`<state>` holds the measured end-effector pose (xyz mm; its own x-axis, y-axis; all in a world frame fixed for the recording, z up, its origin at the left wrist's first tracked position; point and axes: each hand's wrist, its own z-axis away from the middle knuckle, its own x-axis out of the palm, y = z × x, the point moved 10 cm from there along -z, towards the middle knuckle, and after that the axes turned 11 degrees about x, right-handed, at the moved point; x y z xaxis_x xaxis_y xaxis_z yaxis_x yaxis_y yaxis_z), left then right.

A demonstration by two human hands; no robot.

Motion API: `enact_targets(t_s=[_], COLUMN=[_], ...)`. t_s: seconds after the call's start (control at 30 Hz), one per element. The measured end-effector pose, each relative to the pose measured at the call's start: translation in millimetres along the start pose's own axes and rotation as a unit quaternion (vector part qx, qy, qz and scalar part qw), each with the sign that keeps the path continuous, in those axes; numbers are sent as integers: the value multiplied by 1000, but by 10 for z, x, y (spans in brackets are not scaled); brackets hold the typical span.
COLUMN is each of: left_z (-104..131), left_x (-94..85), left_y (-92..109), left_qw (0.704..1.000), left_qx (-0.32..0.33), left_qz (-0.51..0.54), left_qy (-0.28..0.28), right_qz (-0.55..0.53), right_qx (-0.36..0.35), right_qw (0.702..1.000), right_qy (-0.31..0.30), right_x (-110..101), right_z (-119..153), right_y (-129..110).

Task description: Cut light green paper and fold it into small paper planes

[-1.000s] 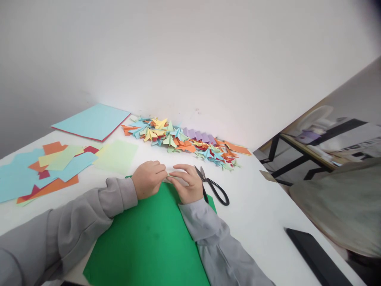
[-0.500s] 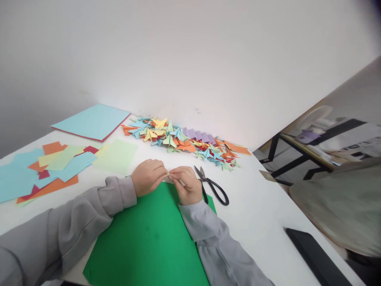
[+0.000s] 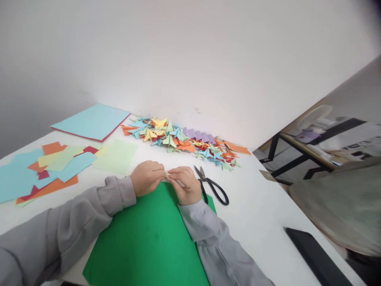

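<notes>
My left hand [image 3: 148, 177] and my right hand [image 3: 186, 185] meet over the far edge of a green sheet [image 3: 145, 238]. Between their fingertips is a small pale piece of paper [image 3: 168, 180], mostly hidden by the fingers. Both hands are closed in a pinch on it. Just right of my right hand lie black-handled scissors [image 3: 218, 192], blades slightly apart and pointing away from me. Beyond the hands, a pile of folded paper planes [image 3: 169, 137] in several colours runs along the wall.
Loose coloured paper pieces [image 3: 53, 167] overlap on the left of the white table [image 3: 253, 222]. A pale green sheet [image 3: 119, 157] lies near my left hand. Behind is a stack of large blue paper [image 3: 92, 121]. A dark flat object [image 3: 315, 258] rests at the right edge.
My fingertips have shifted very slightly around the small pale paper, my left hand a touch to the left. Everything on the table stays where it was.
</notes>
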<state>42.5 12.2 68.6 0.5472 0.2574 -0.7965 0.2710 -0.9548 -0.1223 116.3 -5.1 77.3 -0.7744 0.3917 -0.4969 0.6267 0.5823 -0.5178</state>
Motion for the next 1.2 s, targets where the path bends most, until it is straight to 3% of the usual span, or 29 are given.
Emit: enact_targets(t_s=[0.27,0.4,0.57,0.87,1.0,1.1,1.2], left_z=[-22,38,86,111,138,191,266], left_x=[-22,-89,-169,-252,-207,-127,-7], left_y=[36,-52,-164,-287,-362,-455,-543], left_qw=[1000,998,982,933,911,879,828], left_qx=[10,-30,-76,-124,-178,-241,-308], left_qz=[-23,-2,113,247,284,334,401], left_qy=[-10,47,129,228,239,241,243], right_qz=[-3,26,17,-51,-76,-90,-105], right_qx=[10,47,103,161,173,195,228], right_qw=[1000,998,990,985,981,976,968], right_qy=[-16,45,90,43,36,30,30], right_x=[31,-76,-175,-13,25,35,37], right_z=[-8,-8,3,55,59,61,73], right_y=[-37,97,322,472,486,512,553])
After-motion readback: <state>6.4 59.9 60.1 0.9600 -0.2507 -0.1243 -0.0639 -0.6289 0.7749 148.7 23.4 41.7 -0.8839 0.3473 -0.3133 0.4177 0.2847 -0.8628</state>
